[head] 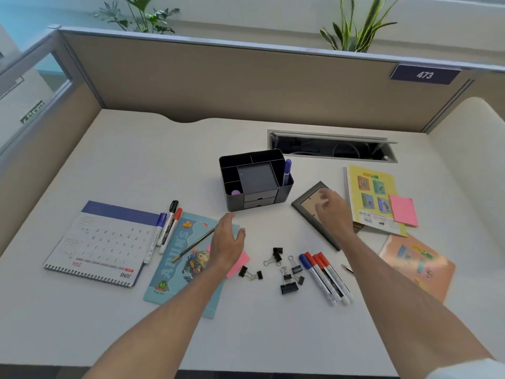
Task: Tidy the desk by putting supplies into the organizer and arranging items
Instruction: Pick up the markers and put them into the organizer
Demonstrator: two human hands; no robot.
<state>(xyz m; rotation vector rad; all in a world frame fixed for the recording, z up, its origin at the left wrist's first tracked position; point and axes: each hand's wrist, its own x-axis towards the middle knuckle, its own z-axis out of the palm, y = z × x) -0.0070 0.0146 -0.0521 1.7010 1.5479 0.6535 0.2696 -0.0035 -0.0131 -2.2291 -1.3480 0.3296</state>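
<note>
A dark grey desk organizer (247, 170) stands mid-desk with a blue marker (287, 170) upright in its right slot and a purple item (235, 192) in a front left slot. My left hand (228, 239) hovers open just below it, over a blue booklet (180, 266) and a pink sticky pad (240, 262). My right hand (332, 212) is blurred, fingers apart, above a grey picture frame (308, 212). Several black binder clips (284, 269) and three markers (325, 277) lie in front. More markers (168, 228) and a pencil (192, 245) rest at the left.
A desk calendar (101, 247) lies at the left. A yellow book (374, 198) with a pink sticky pad (403, 210) and an orange booklet (415, 266) lie at the right. An open cable slot (330, 149) sits behind the organizer. Partition walls (218, 83) enclose the desk.
</note>
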